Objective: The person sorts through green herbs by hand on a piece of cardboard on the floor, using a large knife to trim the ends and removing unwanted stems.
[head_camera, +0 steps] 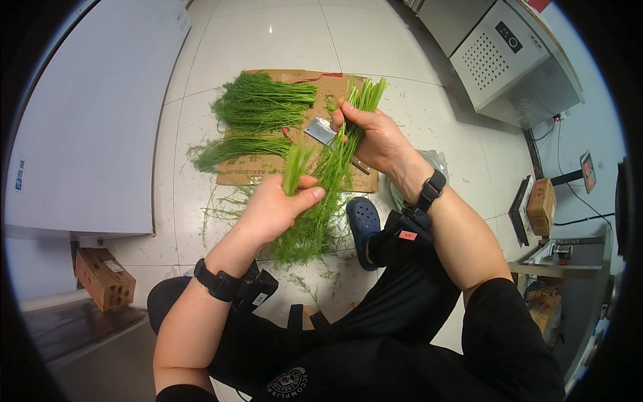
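Note:
My right hand (377, 130) grips a bunch of feathery green herb, likely dill or fennel fronds (346, 143), with its pale stem ends pointing away from me. The leafy ends hang down towards the floor. In my left hand (281, 203) is a smaller bundle of green stems (297, 168), held upright between thumb and fingers beside the hanging fronds. Behind my right hand a cleaver (320, 130) lies on a flattened cardboard sheet (241, 177), its blade partly covered. Two piles of the herb rest on the cardboard's left: a large pile (266, 103) and a smaller one (246, 151).
Loose herb bits litter the tiled floor (261, 37). A white appliance (90, 110) stands left, a steel cabinet with vents (502, 65) at upper right. My clog (363, 226) is near the cardboard. A plastic bag (433, 160) lies beyond my right wrist; cardboard boxes (541, 206) stand at both sides.

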`<state>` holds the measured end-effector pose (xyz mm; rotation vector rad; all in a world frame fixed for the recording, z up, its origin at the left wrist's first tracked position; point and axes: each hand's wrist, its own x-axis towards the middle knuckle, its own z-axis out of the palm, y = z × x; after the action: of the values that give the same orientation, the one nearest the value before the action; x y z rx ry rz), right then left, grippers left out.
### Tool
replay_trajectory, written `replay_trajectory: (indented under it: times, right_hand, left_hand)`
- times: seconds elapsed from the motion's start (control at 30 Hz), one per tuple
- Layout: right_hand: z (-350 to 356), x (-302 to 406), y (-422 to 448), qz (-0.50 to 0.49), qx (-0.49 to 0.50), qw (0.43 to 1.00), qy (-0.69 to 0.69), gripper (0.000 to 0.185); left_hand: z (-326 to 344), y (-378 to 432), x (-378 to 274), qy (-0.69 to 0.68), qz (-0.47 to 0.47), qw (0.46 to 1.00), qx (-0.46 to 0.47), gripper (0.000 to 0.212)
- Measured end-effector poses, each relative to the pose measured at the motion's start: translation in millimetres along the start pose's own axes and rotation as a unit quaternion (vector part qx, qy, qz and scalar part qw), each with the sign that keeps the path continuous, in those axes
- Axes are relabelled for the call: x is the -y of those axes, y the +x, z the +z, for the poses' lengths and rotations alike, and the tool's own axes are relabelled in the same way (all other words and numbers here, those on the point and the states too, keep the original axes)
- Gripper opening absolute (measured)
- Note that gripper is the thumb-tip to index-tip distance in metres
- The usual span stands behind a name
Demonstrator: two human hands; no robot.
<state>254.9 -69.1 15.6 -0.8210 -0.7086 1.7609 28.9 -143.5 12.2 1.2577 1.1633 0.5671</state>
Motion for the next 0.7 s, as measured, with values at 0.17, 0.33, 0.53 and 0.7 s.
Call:
replay_trajectory:
  times: [0.17, 0.33, 0.53, 0.7]
  right_hand:
    - [-2.3, 5.5, -0.8, -0.019, -0.022, 0.998, -0.056, 0.016]
    - [-0.6, 4.1, -5.1, -0.032, -0.035, 0.984, -0.171, 0.017]
    - [3.8, 3.7, -9.0, -0.035, -0.055, 0.962, -0.265, 0.017]
    - [6.4, 2.9, -9.2, -0.037, -0.082, 0.947, -0.307, 0.018]
  left_hand:
    - [-4.3, 3.2, 4.9, -0.051, 0.026, 0.997, -0.052, 0.038]
    - [-12.2, 0.2, 0.5, -0.081, 0.037, 0.996, -0.027, 0.035]
    - [-16.1, 4.3, 8.1, -0.056, 0.023, 0.997, -0.05, 0.03]
    - [-12.6, 2.7, 0.1, -0.048, 0.025, 0.998, -0.034, 0.018]
